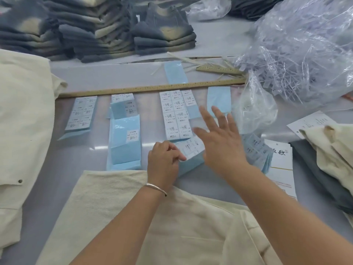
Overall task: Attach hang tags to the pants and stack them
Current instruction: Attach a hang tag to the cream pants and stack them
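Both forearms are bare, no sleeves showing; a thin silver metal bangle (155, 187) circles the wrist just behind the left hand (163, 159).

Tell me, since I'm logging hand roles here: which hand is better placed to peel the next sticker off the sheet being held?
Probably the right hand. It is open, empty, and hovering just above the sticker sheet, while the left hand is occupied, its fingers pinching that sheet's edge.

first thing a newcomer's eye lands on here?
The right hand, fingers spread, blurred above the table's centre, and the left hand beside it pinching a label sheet. Then the rows of blue label sheets below the long ruler, and cream pants nearest the camera.
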### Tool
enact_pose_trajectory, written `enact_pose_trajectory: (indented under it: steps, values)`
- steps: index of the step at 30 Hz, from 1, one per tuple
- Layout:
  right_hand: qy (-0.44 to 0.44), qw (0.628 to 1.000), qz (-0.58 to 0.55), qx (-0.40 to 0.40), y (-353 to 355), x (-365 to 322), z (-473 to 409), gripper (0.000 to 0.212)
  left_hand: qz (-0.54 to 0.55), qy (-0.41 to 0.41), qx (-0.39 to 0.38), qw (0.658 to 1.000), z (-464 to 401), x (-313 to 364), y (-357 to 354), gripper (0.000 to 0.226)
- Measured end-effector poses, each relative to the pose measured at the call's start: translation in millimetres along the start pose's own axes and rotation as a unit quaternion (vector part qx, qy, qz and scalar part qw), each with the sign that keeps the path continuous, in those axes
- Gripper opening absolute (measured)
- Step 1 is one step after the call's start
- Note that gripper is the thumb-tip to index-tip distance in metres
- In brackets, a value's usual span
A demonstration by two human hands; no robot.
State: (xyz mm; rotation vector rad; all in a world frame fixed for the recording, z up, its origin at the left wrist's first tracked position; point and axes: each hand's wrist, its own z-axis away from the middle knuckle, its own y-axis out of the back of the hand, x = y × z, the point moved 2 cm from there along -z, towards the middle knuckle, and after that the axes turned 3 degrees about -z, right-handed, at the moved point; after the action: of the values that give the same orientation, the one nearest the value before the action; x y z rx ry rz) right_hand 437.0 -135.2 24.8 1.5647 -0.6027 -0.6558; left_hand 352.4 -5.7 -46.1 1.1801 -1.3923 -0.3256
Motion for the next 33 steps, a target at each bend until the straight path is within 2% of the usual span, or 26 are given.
enact_pose_trajectory:
  steps: [1, 3, 8, 10, 14, 16, 19, 23, 24, 26, 30, 33]
  values:
    - [0.001, 1.0, -0.003, -0.027, -7.2, 0.7, 0.8, 0.048, 0.005, 0.003, -0.011, 1.0, 0.7, -2.3, 0.6, 0.03]
    - [-0.008, 0.998, -0.027, -0.064, -19.4, 3.0, 8.9, 0.034, 0.032, 0.027, -0.019, 0.999, 1.3, -6.5, 1.6, 0.032]
    - [-0.01, 0.996, -0.066, -0.061, -32.9, 5.1, 33.5, 0.038, 0.072, 0.091, 0.028, 0.993, 0.8, -14.3, 6.9, 0.034]
    - [-0.002, 0.996, -0.068, -0.051, -34.7, 5.6, 37.6, 0.039, 0.068, 0.133, 0.046, 0.988, -2.6, -18.1, 10.4, 0.026]
    - [0.004, 0.997, -0.081, -0.019, -32.3, 4.8, 40.8, 0.036, 0.092, 0.245, -0.002, 0.965, -12.1, -23.4, 13.9, 0.011]
    - [-0.004, 0.995, -0.095, 0.013, -30.4, 5.4, 43.3, 0.03, 0.098, 0.285, -0.051, 0.952, -16.3, -22.6, 15.0, 0.009]
    - [0.012, 0.99, -0.109, 0.092, -29.8, 4.0, 49.3, 0.031, 0.111, 0.319, -0.134, 0.932, -20.1, -20.6, 17.6, 0.02]
    - [0.028, 0.972, -0.151, 0.177, -24.9, 4.0, 56.2, 0.03, 0.15, 0.275, -0.215, 0.925, -16.7, -16.4, 21.1, 0.007]
    - [0.031, 0.967, -0.158, 0.197, -22.9, 4.2, 57.4, 0.028, 0.165, 0.266, -0.222, 0.924, -15.0, -14.5, 23.5, 0.004]
    - [0.038, 0.956, -0.168, 0.238, -18.3, 4.5, 60.6, 0.027, 0.211, 0.274, -0.217, 0.913, -11.6, -11.5, 29.0, 0.012]
    - [0.047, 0.937, -0.192, 0.288, -7.2, 7.5, 69.5, 0.033, 0.349, 0.333, -0.182, 0.857, -3.6, -7.7, 46.4, 0.02]
    - [0.052, 0.92, -0.211, 0.326, -3.1, 10.3, 80.4, 0.033, 0.407, 0.32, -0.171, 0.838, 2.2, -5.7, 56.4, 0.016]
